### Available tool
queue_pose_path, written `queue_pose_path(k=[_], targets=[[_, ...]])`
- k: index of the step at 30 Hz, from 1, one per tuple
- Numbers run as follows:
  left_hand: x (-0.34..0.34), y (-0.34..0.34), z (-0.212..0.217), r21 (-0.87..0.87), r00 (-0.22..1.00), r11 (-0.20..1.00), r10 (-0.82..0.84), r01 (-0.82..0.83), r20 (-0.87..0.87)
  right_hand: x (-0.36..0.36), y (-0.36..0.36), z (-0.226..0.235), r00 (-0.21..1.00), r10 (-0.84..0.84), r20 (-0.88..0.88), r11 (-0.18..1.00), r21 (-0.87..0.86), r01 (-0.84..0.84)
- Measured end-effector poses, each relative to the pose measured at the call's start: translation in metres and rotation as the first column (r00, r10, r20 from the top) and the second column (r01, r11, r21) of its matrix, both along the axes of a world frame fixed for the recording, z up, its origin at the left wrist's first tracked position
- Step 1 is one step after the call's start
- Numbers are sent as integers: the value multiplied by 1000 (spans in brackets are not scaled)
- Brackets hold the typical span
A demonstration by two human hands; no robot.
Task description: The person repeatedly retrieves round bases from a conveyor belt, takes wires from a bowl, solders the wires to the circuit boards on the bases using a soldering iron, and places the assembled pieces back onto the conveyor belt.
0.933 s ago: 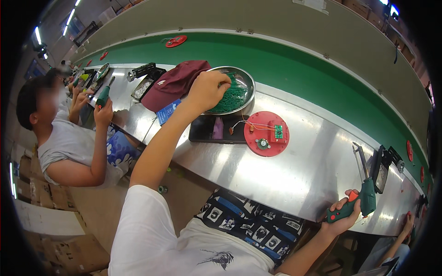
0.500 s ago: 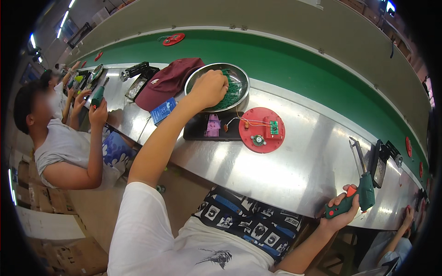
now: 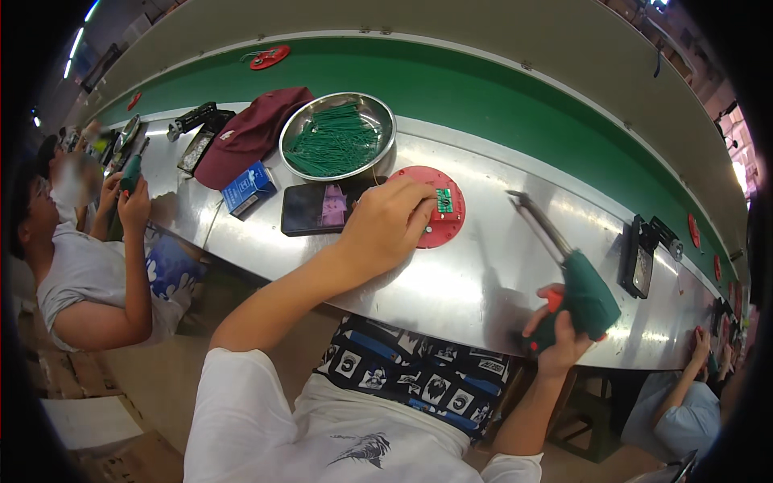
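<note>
My left hand is over the left part of a round red plastic disc, its fingers pinched beside the small green circuit board on it. Whatever the fingertips hold, if anything, is hidden. My right hand is wrapped round the grip of a green soldering gun with red buttons. Its metal tip points up and left, to the right of the disc and apart from it. Behind my left hand stands a steel bowl with many thin green wires.
Left of the disc lie a dark phone with a purple piece on it, a blue box and a maroon cap. A black stand with a tray is at the right. Other people sit along the bench, with a green belt behind it.
My left hand has left the wire bowl and come down to the red disc. My right hand has brought the soldering gun left, nearer the disc. The view has shifted slightly.
</note>
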State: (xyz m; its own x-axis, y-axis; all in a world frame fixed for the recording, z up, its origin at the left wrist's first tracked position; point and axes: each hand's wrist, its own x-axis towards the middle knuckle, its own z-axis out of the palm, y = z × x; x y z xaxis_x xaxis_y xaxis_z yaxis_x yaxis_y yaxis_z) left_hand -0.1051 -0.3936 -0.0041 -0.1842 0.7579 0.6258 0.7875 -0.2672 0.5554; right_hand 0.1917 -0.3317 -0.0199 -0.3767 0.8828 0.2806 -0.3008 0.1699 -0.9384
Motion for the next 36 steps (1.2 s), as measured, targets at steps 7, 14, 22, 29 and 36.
queue_pose_path(k=[7,14,22,29,36], targets=[[11,5,-26,-29,977,987,154,-160,-149,-31,8,7,939,187,288,981,-10,-193],[10,8,-30,-26,954,981,183,-194,-237,-33,9,-2,937,200,285,979,-22,-203],[9,10,-34,-32,941,979,185,-202,-283,-45,7,6,958,182,222,980,-115,-160],[5,14,-39,27,917,982,183,-185,-354,-42,13,3,972,219,86,944,-271,-189],[7,10,-37,-44,934,979,177,-201,-310,-39,6,1,998,63,-14,984,-166,-64]])
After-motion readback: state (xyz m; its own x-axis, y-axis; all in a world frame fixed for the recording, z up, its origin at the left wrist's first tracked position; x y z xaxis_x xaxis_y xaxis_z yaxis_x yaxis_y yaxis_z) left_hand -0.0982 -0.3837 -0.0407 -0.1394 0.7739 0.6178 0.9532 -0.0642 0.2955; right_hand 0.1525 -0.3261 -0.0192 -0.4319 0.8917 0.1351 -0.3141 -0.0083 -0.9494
